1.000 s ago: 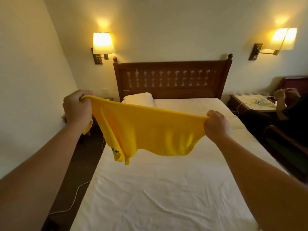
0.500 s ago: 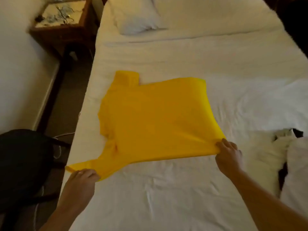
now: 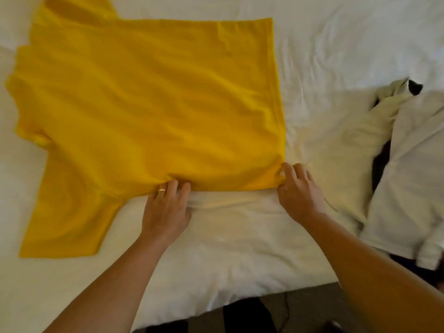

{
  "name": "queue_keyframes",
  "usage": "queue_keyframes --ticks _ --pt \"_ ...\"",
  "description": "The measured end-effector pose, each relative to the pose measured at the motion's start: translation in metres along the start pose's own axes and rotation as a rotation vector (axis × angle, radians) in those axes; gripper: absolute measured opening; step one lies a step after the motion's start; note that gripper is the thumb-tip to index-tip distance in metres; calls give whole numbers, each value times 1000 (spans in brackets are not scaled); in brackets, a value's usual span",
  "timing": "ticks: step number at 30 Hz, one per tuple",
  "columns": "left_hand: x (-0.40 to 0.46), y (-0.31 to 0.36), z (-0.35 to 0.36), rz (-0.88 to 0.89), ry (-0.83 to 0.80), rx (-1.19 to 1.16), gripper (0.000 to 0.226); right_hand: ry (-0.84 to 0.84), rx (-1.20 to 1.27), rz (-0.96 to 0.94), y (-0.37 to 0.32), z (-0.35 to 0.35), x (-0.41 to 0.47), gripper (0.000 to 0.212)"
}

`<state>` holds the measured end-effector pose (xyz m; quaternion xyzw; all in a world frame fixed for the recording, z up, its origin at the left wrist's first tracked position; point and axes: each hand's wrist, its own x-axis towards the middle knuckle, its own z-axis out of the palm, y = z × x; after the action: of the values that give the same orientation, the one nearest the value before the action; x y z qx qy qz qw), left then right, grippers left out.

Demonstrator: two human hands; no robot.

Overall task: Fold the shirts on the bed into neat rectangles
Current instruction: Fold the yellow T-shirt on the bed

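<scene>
A yellow shirt [image 3: 149, 104] lies spread flat on the white bed sheet [image 3: 240, 236], with one sleeve [image 3: 64, 224] pointing toward me at the lower left. My left hand [image 3: 165, 212], with a ring on one finger, grips the shirt's near side edge about midway along, fingertips tucked at the fabric. My right hand [image 3: 298, 193] pinches the shirt's near right corner at the hem. Both forearms reach in from the bottom of the view.
A heap of white and cream garments [image 3: 406, 164] with a dark item among them lies on the bed to the right. The bed's near edge [image 3: 240, 301] runs along the bottom, with dark floor and a cable below it.
The shirt went from held up in the air to lying flat on the bed. My left hand has moved from the sleeve end rightward to the shirt's near edge. The right hand stays at its corner.
</scene>
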<state>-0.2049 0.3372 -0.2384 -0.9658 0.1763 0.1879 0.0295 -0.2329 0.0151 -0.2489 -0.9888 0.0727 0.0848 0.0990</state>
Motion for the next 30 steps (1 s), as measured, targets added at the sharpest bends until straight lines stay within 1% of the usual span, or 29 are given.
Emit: queue_keyframes --ticks 1,2,3,5,6,7,8,9,10,11,12,13,15,16,17,19,20,22,24,26,28,30 --pt "8 7 -1 6 -2 3 53 43 10 -45 3 -2 2 26" --pt "15 12 -2 9 1 4 47 88 14 -87 7 -4 3 20" --pt "20 16 -3 11 3 4 41 111 27 -115 11 -6 3 19" --pt "25 20 -4 28 23 6 32 58 116 -76 18 -12 -2 16" --pt "26 21 -4 38 38 7 29 -15 177 7 23 -10 -4 14" --pt "25 22 -3 49 51 11 27 -115 260 139 25 -10 -7 13" --pt "25 22 -3 56 63 19 25 -206 413 336 25 -10 -7 14" --pt "25 23 -3 61 72 29 24 -247 663 568 20 -12 -4 16" --pt "25 24 -3 58 77 40 23 -233 918 771 14 -12 0 17" --pt "25 24 -2 53 81 52 22 -223 1107 932 9 -13 5 17" --pt "26 25 0 49 91 62 22 -236 1194 1021 4 -14 11 17" --pt "27 25 2 51 111 65 20 -271 1205 1052 2 -13 15 16" --pt "29 24 6 72 160 45 10 -336 1178 1011 0 -13 18 11" --pt "30 23 8 91 186 23 12 -323 1180 992 0 -12 17 7" --pt "30 21 10 119 209 -1 18 -265 1210 986 2 -11 14 6" --pt "25 17 15 190 234 -37 27 -110 1265 991 7 -9 4 11" --pt "20 16 17 222 234 -40 30 -62 1235 969 9 -8 -3 12" --pt "14 16 19 244 206 -34 32 -93 1033 887 11 -4 -15 13" --pt "13 17 18 206 178 -91 31 -166 846 832 8 -2 -22 20" --pt "13 16 13 147 203 -219 32 -159 815 846 2 -4 -23 25" --pt "9 4 8 47 294 -352 32 -116 818 905 -12 -6 -23 25" --pt "2 -23 5 -115 388 -428 32 -137 779 909 -36 -3 -29 25"
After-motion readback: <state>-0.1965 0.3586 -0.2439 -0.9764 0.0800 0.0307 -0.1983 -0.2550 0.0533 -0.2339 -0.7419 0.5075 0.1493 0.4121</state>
